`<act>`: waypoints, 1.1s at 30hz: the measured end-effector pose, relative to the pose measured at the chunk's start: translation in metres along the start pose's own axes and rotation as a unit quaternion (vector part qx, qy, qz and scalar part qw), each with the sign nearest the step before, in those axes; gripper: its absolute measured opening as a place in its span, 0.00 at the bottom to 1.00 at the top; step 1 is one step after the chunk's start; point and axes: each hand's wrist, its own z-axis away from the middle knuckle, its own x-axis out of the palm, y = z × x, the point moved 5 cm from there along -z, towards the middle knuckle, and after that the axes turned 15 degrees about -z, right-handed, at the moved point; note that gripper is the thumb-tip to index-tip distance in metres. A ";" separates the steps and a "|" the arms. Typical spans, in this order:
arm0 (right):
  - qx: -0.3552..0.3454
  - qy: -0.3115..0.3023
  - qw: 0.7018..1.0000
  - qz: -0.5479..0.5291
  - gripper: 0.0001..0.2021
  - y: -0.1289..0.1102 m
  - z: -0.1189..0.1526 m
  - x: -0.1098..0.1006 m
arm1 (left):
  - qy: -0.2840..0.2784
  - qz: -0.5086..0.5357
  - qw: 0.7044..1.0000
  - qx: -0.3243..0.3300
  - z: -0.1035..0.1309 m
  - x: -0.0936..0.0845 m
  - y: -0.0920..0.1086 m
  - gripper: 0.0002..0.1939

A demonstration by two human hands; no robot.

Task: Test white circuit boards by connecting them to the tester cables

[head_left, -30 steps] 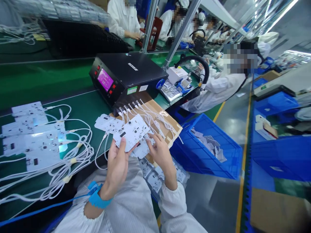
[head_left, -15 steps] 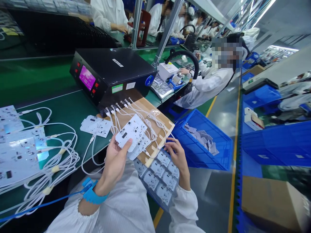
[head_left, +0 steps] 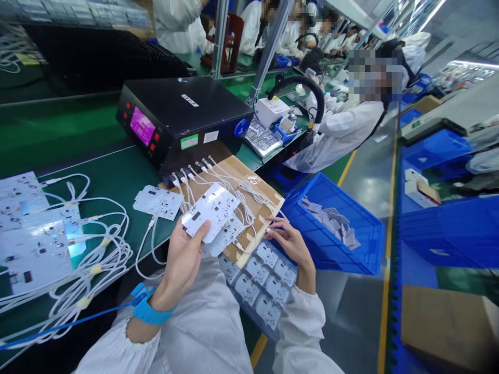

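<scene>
My left hand (head_left: pixel 187 249) grips a white circuit board (head_left: pixel 212 208) by its near left edge, thumb on top. Another white circuit board (head_left: pixel 230 234), partly covered by it, rests over the cardboard with a white cable plugged in. At the cardboard's right edge, my right hand (head_left: pixel 290 240) is closed in a pinch; a white cable (head_left: pixel 273 201) runs over the edge towards it, and a small white end shows at the fingertips. Below that hand, a tray of circuit boards (head_left: pixel 257 272) sits partly hidden. A third board (head_left: pixel 158 201) lies wired on the bench.
A black box with a pink screen (head_left: pixel 142 127) feeds several white cables across the cardboard sheet (head_left: pixel 249 179). Cabled boards (head_left: pixel 35 254) and a cable bundle (head_left: pixel 105 259) lie at left. A blue crate (head_left: pixel 343 249) holds boards. A co-worker (head_left: pixel 343 130) sits beyond. A blue wrist cord (head_left: pixel 78 322) trails left.
The view has shifted slightly, so the surroundings appear farther right. The left hand keeps its board, tilted a little differently. My right hand stays pinched at the cardboard's edge.
</scene>
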 end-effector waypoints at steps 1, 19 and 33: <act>-0.015 0.035 0.999 -0.037 0.17 -0.005 -0.003 0.002 | -0.001 -0.002 1.000 0.002 0.000 0.000 0.000 0.27; -0.112 0.075 0.983 -0.126 0.12 -0.058 0.000 0.123 | 0.036 -0.081 0.994 0.060 -0.008 -0.009 -0.018 0.42; -0.153 0.076 0.984 -0.045 0.07 -0.057 0.001 0.120 | 0.038 -0.106 0.992 0.060 -0.008 -0.013 -0.019 0.42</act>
